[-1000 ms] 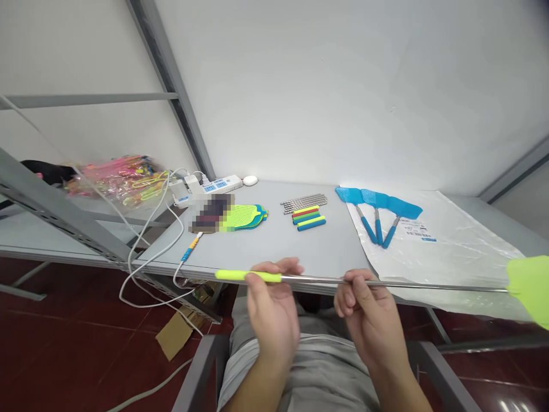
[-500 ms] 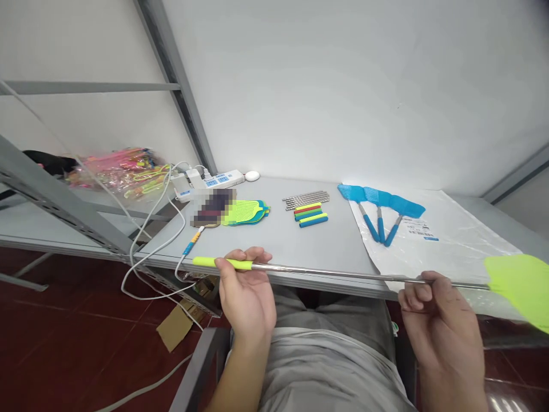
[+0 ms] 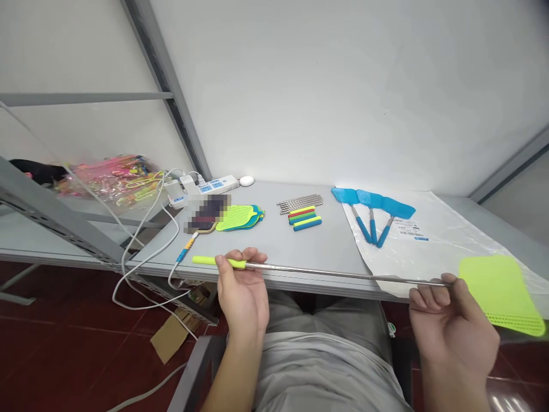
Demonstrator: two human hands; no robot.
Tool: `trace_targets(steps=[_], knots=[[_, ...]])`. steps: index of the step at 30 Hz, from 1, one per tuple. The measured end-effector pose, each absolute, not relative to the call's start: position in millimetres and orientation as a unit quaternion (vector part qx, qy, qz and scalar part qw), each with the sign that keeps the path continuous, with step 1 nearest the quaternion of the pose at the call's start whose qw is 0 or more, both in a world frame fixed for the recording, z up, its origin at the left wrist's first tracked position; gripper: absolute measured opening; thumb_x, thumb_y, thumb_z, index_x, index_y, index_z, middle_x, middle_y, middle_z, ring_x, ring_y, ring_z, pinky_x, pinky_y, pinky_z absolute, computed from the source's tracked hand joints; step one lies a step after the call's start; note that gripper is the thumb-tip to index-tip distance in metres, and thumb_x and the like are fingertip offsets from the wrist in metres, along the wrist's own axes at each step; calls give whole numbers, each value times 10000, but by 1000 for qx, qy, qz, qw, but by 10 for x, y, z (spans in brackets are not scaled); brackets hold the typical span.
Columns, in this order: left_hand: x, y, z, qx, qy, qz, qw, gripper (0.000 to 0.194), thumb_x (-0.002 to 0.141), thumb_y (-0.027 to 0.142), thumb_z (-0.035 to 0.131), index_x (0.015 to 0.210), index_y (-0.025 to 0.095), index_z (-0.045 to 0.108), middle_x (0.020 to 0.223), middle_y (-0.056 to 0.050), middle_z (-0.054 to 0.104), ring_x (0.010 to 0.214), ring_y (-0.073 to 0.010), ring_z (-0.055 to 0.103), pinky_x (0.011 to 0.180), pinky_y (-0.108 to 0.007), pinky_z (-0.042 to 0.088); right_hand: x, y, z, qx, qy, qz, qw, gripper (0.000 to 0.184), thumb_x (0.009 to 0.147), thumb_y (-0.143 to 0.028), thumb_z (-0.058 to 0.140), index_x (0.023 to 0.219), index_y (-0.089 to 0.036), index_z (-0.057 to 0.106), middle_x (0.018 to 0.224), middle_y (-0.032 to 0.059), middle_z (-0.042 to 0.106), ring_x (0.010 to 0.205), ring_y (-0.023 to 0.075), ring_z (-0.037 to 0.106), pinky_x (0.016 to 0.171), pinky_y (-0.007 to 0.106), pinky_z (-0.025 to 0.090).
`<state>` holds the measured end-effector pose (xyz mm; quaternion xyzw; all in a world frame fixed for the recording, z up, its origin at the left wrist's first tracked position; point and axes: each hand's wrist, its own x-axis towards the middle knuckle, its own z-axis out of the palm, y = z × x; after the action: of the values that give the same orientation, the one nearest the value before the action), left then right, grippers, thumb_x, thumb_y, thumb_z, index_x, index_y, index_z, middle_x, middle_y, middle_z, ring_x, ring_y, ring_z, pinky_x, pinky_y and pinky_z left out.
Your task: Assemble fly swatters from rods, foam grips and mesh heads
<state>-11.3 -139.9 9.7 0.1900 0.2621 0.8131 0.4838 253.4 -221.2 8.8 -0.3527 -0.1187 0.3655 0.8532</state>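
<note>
A fly swatter (image 3: 326, 274) with a yellow-green grip, an extended telescopic metal rod and a yellow-green paddle spans the view above my lap. My left hand (image 3: 243, 289) is closed on its grip at the left. Near the paddle end, my right hand (image 3: 454, 320) pinches the rod and partly covers the join. Three blue fly swatters (image 3: 372, 212) with short rods lie fanned out on the table beyond. Left of them are coloured grip tubes (image 3: 305, 218), metal rods (image 3: 300, 202) and a stack of loose swatter paddles (image 3: 240, 217).
A white plastic mailer bag (image 3: 433, 252) lies under the blue swatters. At the table's left are a phone (image 3: 201, 224) on a cable, a power strip (image 3: 218, 185) and loose white cables. Metal shelf posts (image 3: 165, 80) rise behind. Bagged colourful items (image 3: 115, 177) lie on the left shelf.
My right hand has slid along the rod to the paddle's base. The paddle has turned and shows its face more fully. My left hand keeps its hold on the grip.
</note>
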Motion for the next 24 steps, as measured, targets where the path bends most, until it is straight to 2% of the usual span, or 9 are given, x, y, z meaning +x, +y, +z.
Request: trace_targets(steps=[5,8,12,15,20,24], knots=[[155,-1443,90,186,258,792,521,347,911,516,579,785,201,508,840,-17,719,722,-148,679,779,-312,509,2180,-2164,39,-338,-137,394,844,114,888,-293,629,858,-185,604,570,-68,339,506,84,295,475,190,330],[368,-1561,111,209,254,760,560,350,940,531,519,797,212,494,859,-20,726,753,-160,683,775,-328,513,1931,-2136,40,-345,-160,419,825,176,901,-382,619,873,-210,595,568,-76,307,493,87,268,471,196,304],[596,-1726,107,231,243,760,556,344,972,518,458,809,218,500,868,-27,732,791,-163,684,787,-325,513,1688,-2123,95,-338,-159,421,827,184,898,-393,624,868,-212,600,545,-80,303,483,87,245,463,199,280],[734,-1831,60,250,229,714,612,343,986,506,432,824,216,518,923,-52,742,856,-176,691,844,-350,509,1535,-2098,121,-317,-169,469,807,216,910,-427,600,862,-217,605,510,-80,310,468,91,253,455,208,289],[728,-1858,-25,323,236,680,614,327,959,481,511,873,186,621,1094,-102,718,1020,-210,669,955,-384,484,1573,-2047,80,-321,-187,561,740,247,885,-445,633,932,-202,637,527,-84,322,471,80,269,460,204,299],[553,-1768,-31,324,272,693,584,291,932,454,577,895,175,649,1103,-102,714,924,-190,694,895,-346,521,1791,-2134,62,-353,-219,525,743,366,914,-503,555,1051,-178,652,557,-52,442,464,82,337,468,227,328]])
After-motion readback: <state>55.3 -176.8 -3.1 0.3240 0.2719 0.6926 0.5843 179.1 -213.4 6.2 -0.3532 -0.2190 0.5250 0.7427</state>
